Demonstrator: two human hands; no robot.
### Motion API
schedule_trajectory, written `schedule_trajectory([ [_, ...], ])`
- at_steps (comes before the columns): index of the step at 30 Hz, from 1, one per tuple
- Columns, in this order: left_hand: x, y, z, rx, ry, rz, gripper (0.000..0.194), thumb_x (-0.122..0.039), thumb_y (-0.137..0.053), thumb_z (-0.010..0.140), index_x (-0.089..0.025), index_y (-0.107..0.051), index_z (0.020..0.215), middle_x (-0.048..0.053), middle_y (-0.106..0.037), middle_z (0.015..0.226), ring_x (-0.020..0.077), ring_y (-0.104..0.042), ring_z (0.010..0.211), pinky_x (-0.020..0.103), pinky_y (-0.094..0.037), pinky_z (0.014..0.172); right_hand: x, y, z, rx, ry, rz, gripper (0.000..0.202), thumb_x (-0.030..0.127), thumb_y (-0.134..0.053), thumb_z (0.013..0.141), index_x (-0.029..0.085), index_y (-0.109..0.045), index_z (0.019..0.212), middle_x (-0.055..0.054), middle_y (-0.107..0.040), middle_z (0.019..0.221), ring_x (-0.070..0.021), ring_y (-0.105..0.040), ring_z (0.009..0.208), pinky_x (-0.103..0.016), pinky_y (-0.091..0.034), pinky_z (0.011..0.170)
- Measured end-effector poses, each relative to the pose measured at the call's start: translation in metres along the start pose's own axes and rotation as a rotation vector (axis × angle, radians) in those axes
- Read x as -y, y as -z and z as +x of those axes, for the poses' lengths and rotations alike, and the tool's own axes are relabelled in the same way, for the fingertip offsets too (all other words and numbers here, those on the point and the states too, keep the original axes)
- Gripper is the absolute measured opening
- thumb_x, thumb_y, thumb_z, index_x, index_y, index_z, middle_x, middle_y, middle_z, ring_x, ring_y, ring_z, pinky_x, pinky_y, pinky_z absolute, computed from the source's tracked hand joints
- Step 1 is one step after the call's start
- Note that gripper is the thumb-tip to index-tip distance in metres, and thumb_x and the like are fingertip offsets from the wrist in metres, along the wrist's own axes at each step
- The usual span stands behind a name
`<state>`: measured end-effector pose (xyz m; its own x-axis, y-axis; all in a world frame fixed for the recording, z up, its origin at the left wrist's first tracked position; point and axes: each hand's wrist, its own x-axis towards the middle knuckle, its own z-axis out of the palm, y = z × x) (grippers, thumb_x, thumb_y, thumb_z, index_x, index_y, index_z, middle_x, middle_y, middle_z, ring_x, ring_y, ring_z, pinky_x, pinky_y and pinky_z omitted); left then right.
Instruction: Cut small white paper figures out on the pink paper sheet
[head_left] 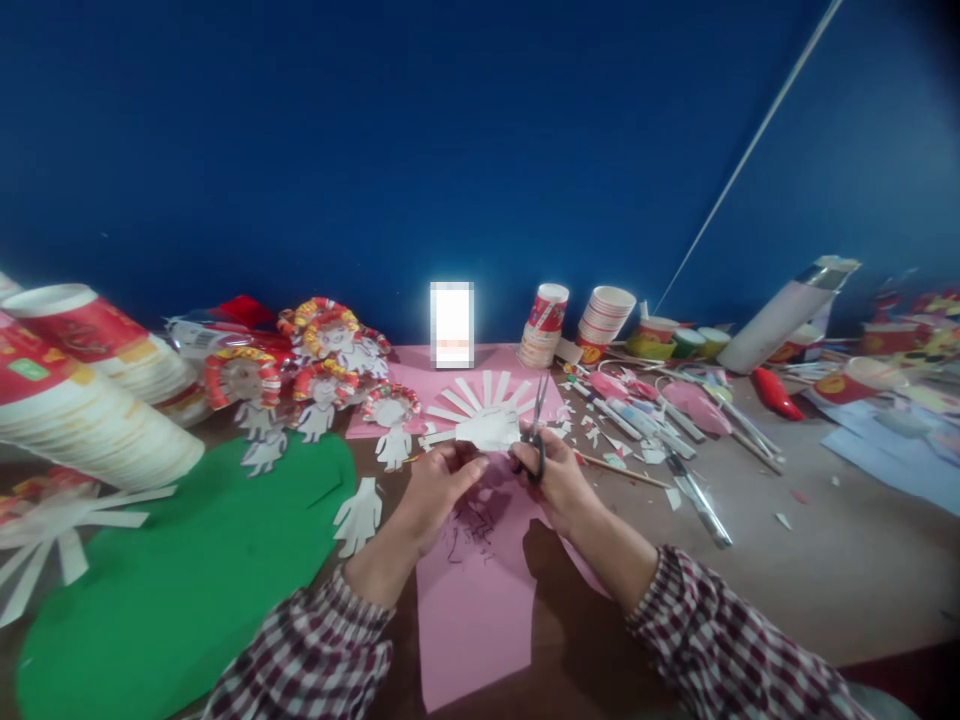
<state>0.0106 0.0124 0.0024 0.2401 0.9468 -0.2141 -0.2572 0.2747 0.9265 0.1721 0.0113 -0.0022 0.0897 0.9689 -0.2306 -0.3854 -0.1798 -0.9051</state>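
My left hand pinches the lower left edge of a white paper piece in front of me. My right hand is closed round the black handles of a pair of scissors, whose blades point up and away beside the paper's right edge. Whether the blades touch the paper I cannot tell. Just behind it, a white cup cut into spread strips lies on pink paper. Dark thin scraps are scattered on the pink sheet below my hands. A white doll-shaped cutout lies left of my left wrist.
Green paper and stacked paper cups lie at left, near several paper dolls with red-yellow rings. Two cup stacks stand at the back. Pens, paper scraps and a silver cutter knife lie at right.
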Motion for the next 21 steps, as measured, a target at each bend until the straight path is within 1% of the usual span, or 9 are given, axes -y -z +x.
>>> schedule_trajectory([
  [3, 0.005, 0.002, 0.003, -0.037, -0.007, 0.038, 0.034, -0.042, -0.082, 0.066, -0.012, -0.066, 0.074, 0.004, -0.065, 0.066, 0.0142, -0.059, 0.056, 0.026, -0.048, 0.055, -0.003, -0.002, -0.001, 0.017, 0.032, -0.019, 0.05, 0.035, -0.085, 0.057, 0.019, -0.06, 0.098, 0.007, -0.057, 0.06, -0.0072, -0.045, 0.048, -0.019, -0.03, 0.043],
  [6, 0.007, 0.004, 0.004, -0.084, -0.027, 0.036, 0.035, -0.041, -0.081, 0.067, -0.012, -0.07, 0.083, 0.005, -0.068, 0.071, 0.0154, -0.06, 0.061, 0.027, -0.049, 0.058, -0.004, -0.004, -0.003, 0.051, 0.061, -0.039, 0.05, 0.033, -0.085, 0.057, 0.019, -0.061, 0.098, 0.005, -0.059, 0.063, -0.0084, -0.048, 0.053, -0.019, -0.034, 0.046],
  [8, 0.006, 0.004, 0.004, -0.101, -0.032, 0.034, 0.037, -0.04, -0.081, 0.067, -0.011, -0.07, 0.086, 0.005, -0.068, 0.072, 0.0149, -0.06, 0.062, 0.027, -0.05, 0.059, -0.003, -0.006, -0.005, 0.072, 0.071, -0.063, 0.048, 0.034, -0.084, 0.059, 0.018, -0.061, 0.098, 0.005, -0.059, 0.064, -0.0084, -0.048, 0.053, -0.02, -0.035, 0.047],
  [11, 0.006, 0.005, 0.004, -0.133, -0.021, 0.032, 0.034, -0.041, -0.08, 0.066, -0.012, -0.067, 0.077, 0.002, -0.063, 0.062, 0.0133, -0.057, 0.054, 0.026, -0.048, 0.055, -0.002, -0.008, -0.007, 0.076, 0.074, -0.098, 0.045, 0.035, -0.082, 0.061, 0.019, -0.061, 0.097, 0.005, -0.059, 0.063, -0.0083, -0.048, 0.052, -0.02, -0.036, 0.047],
  [14, 0.008, 0.008, 0.006, -0.14, -0.012, 0.051, 0.034, -0.044, -0.078, 0.067, -0.012, -0.064, 0.067, 0.001, -0.06, 0.055, 0.0123, -0.054, 0.048, 0.025, -0.044, 0.049, -0.002, -0.008, -0.008, 0.067, 0.044, -0.123, 0.048, 0.036, -0.083, 0.06, 0.019, -0.06, 0.099, 0.006, -0.058, 0.063, -0.0079, -0.047, 0.05, -0.02, -0.034, 0.046],
  [17, 0.011, 0.012, 0.01, -0.161, -0.021, 0.018, 0.033, -0.042, -0.079, 0.066, -0.011, -0.067, 0.07, 0.004, -0.065, 0.061, 0.0134, -0.058, 0.054, 0.025, -0.046, 0.053, -0.003, -0.008, -0.008, 0.064, 0.036, -0.131, 0.05, 0.038, -0.083, 0.06, 0.019, -0.06, 0.1, 0.006, -0.058, 0.063, -0.008, -0.047, 0.049, -0.021, -0.033, 0.044],
  [19, 0.011, 0.013, 0.011, -0.206, -0.018, -0.021, 0.033, -0.039, -0.082, 0.062, -0.011, -0.068, 0.074, 0.007, -0.069, 0.067, 0.015, -0.062, 0.06, 0.025, -0.049, 0.056, -0.003, -0.008, -0.009, 0.069, 0.051, -0.131, 0.049, 0.04, -0.083, 0.061, 0.019, -0.061, 0.099, 0.005, -0.058, 0.063, -0.0084, -0.048, 0.05, -0.021, -0.034, 0.045],
  [21, 0.008, 0.012, 0.011, -0.235, -0.002, -0.047, 0.034, -0.036, -0.084, 0.059, -0.011, -0.068, 0.075, 0.008, -0.07, 0.068, 0.0155, -0.064, 0.062, 0.025, -0.049, 0.058, -0.002, -0.008, -0.009, 0.078, 0.065, -0.125, 0.047, 0.042, -0.083, 0.062, 0.018, -0.062, 0.098, 0.005, -0.058, 0.063, -0.009, -0.05, 0.052, -0.021, -0.036, 0.046],
])
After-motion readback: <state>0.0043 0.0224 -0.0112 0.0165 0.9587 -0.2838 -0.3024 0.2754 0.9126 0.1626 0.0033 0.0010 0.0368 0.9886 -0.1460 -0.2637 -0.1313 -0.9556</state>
